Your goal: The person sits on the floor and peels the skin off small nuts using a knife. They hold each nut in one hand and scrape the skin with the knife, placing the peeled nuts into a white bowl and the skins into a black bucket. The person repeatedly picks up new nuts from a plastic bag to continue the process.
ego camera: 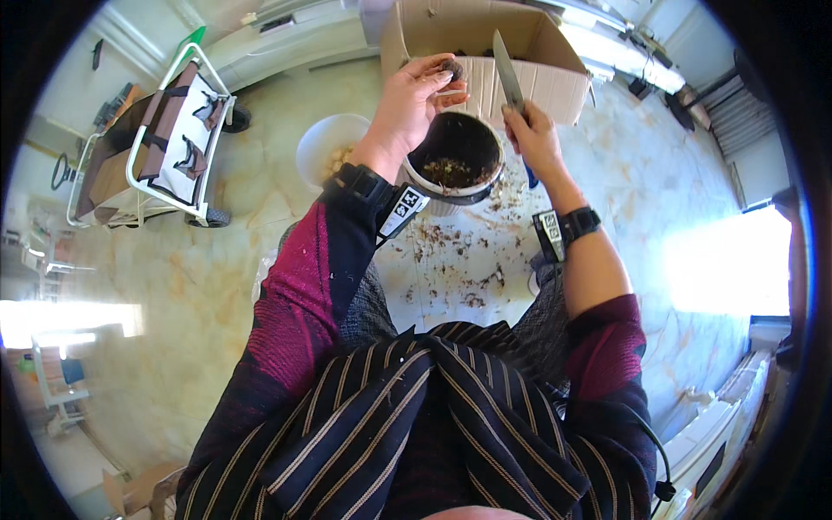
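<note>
My left hand (416, 97) grips a small dark brown round lump (453, 69), which looks like an unpeeled tuber or nut, in front of the cardboard box. In my right hand (534, 133) is a kitchen knife (507, 68), its blade pointing up and away from me. Below and between both hands stands a round bucket (497, 162) with a dark inside, holding brown and pale peelings (455, 173). To its left, partly behind my left wrist, is a translucent white bowl (312, 146) with pale, peeled-looking pieces (339, 158) in it.
Beyond the bucket sits an open cardboard box (552, 91) with dark items inside, mostly hidden. Brown scraps (474, 260) litter the floor between my knees. A folding wagon (172, 143) with white frame and black wheels stands at the left. White furniture (695, 448) lines the lower right.
</note>
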